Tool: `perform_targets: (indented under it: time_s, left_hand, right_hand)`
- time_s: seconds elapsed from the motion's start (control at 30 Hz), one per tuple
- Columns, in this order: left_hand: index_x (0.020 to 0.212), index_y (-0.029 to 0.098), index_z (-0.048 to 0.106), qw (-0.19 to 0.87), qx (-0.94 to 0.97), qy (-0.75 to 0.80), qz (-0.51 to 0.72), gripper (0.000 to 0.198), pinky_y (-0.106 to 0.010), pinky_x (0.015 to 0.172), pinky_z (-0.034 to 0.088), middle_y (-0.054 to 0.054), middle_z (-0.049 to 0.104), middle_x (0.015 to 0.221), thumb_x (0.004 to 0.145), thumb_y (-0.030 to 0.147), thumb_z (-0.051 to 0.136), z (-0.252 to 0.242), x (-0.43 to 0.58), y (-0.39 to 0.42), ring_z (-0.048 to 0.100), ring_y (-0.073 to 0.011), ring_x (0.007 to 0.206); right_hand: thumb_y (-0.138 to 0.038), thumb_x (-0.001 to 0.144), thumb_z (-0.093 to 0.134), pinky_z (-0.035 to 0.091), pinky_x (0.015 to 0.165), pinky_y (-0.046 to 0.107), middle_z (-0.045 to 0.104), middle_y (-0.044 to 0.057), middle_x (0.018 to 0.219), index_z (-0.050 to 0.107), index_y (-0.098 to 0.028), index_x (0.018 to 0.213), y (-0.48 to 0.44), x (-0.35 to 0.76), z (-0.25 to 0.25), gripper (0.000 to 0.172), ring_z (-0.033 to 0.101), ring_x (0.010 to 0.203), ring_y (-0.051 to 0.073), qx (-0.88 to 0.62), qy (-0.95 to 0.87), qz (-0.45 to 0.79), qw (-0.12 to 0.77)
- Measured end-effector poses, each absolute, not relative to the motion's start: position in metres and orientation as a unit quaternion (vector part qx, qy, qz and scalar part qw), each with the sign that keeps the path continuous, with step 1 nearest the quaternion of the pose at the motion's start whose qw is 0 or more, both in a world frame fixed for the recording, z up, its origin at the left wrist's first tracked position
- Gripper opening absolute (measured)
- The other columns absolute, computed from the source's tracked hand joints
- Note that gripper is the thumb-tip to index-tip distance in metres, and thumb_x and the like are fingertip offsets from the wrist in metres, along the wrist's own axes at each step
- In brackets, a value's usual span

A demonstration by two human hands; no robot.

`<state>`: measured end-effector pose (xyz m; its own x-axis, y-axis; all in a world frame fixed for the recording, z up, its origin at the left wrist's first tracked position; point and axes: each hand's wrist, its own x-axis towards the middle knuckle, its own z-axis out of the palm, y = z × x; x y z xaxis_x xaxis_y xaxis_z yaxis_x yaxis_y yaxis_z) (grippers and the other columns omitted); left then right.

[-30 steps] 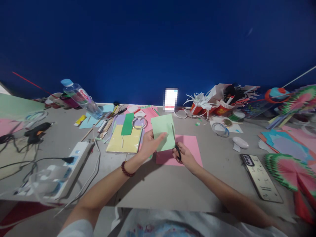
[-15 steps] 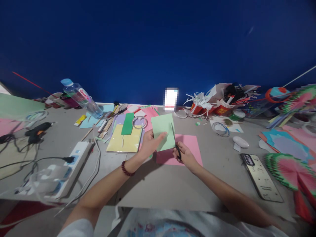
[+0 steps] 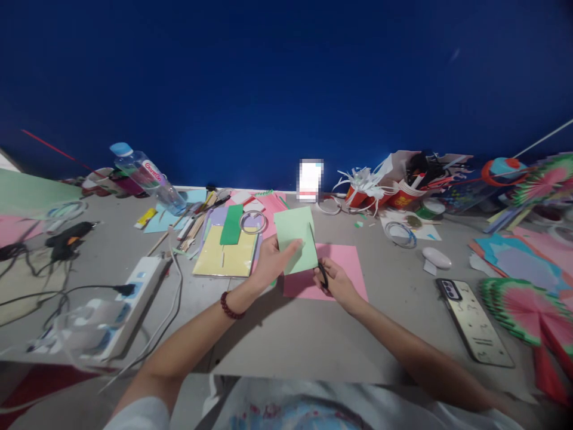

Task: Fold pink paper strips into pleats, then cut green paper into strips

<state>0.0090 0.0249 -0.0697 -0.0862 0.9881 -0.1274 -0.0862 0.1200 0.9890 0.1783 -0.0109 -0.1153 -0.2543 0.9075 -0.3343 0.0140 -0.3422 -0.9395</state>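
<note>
My left hand (image 3: 275,257) grips a light green sheet of paper (image 3: 295,230) by its left side, thumb lying across the front. Held tilted up, the paper faces me. My right hand (image 3: 338,279) is closed on the black handles of a pair of scissors (image 3: 323,277). The scissor blade runs up along the paper's right edge, where a narrow margin seems to be cut from the sheet. Below both hands a pink sheet of paper (image 3: 349,269) lies on the grey table (image 3: 277,334).
On the left are a power strip (image 3: 134,304) with cables, a tilted water bottle (image 3: 150,176) and a yellow paper pack (image 3: 224,257). To the right lie a phone (image 3: 474,322), a white mouse-shaped object (image 3: 436,258) and a folded paper fan (image 3: 523,310). Red cups (image 3: 400,198) stand behind.
The strip of green paper to the right of the scissor blade looks narrower or has fallen back from view. Both hands stay almost in the same place.
</note>
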Motion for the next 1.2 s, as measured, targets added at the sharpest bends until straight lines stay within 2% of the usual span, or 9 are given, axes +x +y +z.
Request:
perform_targets:
  time_s: [0.53, 0.73, 0.97, 1.2]
  left_hand:
    - [0.076, 0.010, 0.071, 0.527, 0.430, 0.536, 0.501, 0.037, -0.023, 0.052, 0.047, -0.007, 0.071, 0.074, 0.061, 0.042, 0.078, -0.071, 0.009, 0.024, 0.060, -0.0139, 0.059]
    - [0.078, 0.009, 0.072, 0.529, 0.437, 0.531, 0.498, 0.038, -0.023, 0.051, 0.047, -0.008, 0.071, 0.074, 0.061, 0.043, 0.078, -0.068, 0.009, 0.022, 0.060, -0.0136, 0.058]
    - [0.082, 0.010, 0.073, 0.534, 0.444, 0.525, 0.492, 0.041, -0.024, 0.054, 0.048, -0.009, 0.072, 0.077, 0.061, 0.045, 0.078, -0.070, 0.008, 0.025, 0.062, -0.0153, 0.061]
    - [0.076, 0.010, 0.070, 0.540, 0.481, 0.523, 0.451, 0.039, -0.022, 0.051, 0.046, -0.006, 0.070, 0.072, 0.064, 0.047, 0.076, -0.075, 0.010, 0.021, 0.058, -0.0124, 0.057]
  right_hand:
    - [-0.046, 0.074, 0.066, 0.019, 0.039, 0.016, 0.046, -0.011, 0.051, 0.041, -0.023, 0.081, -0.011, 0.179, -0.115, 0.035, 0.031, 0.040, 0.004, -0.502, -0.442, 0.653, 0.353]
    - [-0.053, 0.073, 0.066, 0.023, 0.039, 0.016, 0.051, -0.009, 0.054, 0.045, -0.022, 0.088, -0.012, 0.180, -0.113, 0.040, 0.035, 0.041, 0.004, -0.500, -0.439, 0.663, 0.343]
    - [-0.060, 0.071, 0.066, 0.021, 0.037, 0.015, 0.054, -0.008, 0.058, 0.045, -0.023, 0.085, -0.011, 0.183, -0.124, 0.046, 0.038, 0.040, 0.003, -0.477, -0.426, 0.682, 0.355]
    - [-0.070, 0.065, 0.065, 0.025, 0.038, 0.014, 0.054, -0.008, 0.056, 0.046, -0.024, 0.092, -0.009, 0.184, -0.127, 0.057, 0.041, 0.040, 0.003, -0.515, -0.388, 0.681, 0.347]
